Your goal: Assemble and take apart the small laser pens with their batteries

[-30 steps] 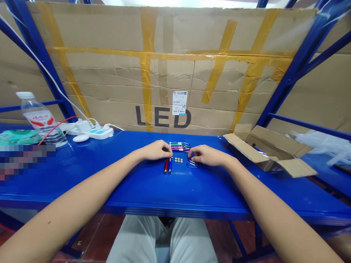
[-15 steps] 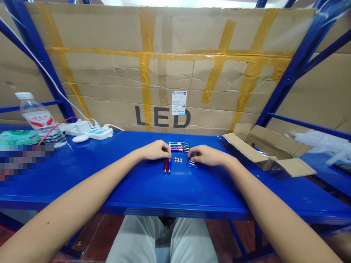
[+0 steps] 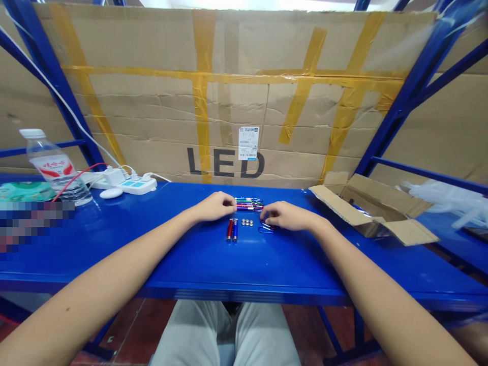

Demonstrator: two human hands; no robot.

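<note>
Rolling is judged the main risk: the four button cells are laid in a short row on the smooth blue surface, with nothing to hem them in, so a brush from either hand could scatter them. The two slim metal tubes, one red and one blue, are placed side by side just in front of the cells and could be sent rolling the same way. The row of coloured tubes behind the cells could be spread by a careless touch; about six are seen, though an exact count cannot be made. The clips could also become tangled, and their number cannot be told, as they are partly covered.

The left hand is held loosely curled at the end of the coloured row, and no held item is seen in it. The right hand is curled over the clips, with the fingertips at or just above them, but whether they are gripped cannot be told. One open cardboard box is placed to the right.
</note>
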